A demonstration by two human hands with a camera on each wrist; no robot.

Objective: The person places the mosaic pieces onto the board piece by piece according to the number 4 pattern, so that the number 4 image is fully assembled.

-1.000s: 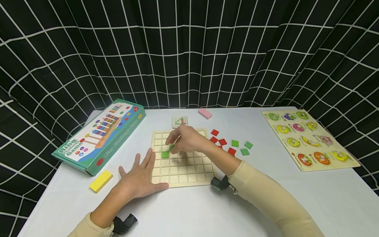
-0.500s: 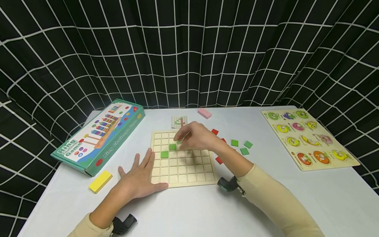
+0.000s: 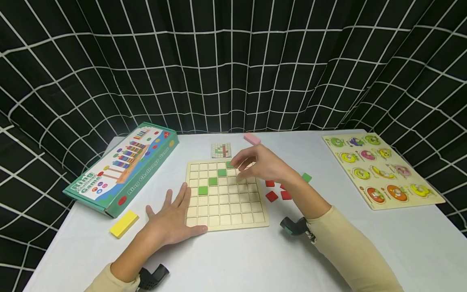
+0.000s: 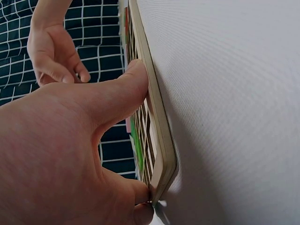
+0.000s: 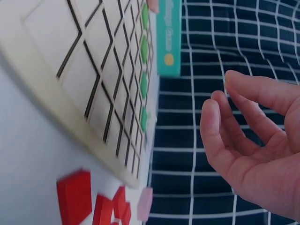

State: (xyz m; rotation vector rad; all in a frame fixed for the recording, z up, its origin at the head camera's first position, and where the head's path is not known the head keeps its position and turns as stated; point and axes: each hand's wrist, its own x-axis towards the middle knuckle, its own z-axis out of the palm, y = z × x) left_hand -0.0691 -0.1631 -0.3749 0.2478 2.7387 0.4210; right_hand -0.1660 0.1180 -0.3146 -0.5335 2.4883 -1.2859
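1. The right hand [image 3: 263,165] is hovering with loosely bent fingers over the far right part of the wooden grid board [image 3: 226,215]; it is grasping nothing, as the right wrist view shows an empty palm [image 5: 262,159].
2. Just beside its fingertips, a green tile [image 3: 230,164] is sitting in the board's far row, with three more green tiles running diagonally toward the left hand: one [image 3: 221,172], another [image 3: 213,181] and the nearest [image 3: 203,190].
3. The left hand [image 3: 171,219] is lying flat and spread on the table, its thumb [image 4: 126,84] pressing against the board's near left edge, bracing it rather than gripping it.
4. The tiles are looking thin, stiff and light, probably wood; they would likely slide easily, so pinching one by opposite edges seems best. The board is appearing rigid and flat.
5. To the right of the right hand, red tiles [image 3: 271,196] and one green tile [image 3: 306,177] are lying loose on the white table [image 3: 365,251], partly hidden behind the forearm.
6. Beyond the board, a small pattern card [image 3: 221,150] and a pink block [image 3: 252,139] are lying.
7. Left of the left hand, a yellow block [image 3: 124,223] and a teal game box [image 3: 122,166] are resting; far right, an animal peg puzzle [image 3: 381,170]. Nothing is blocking the board.
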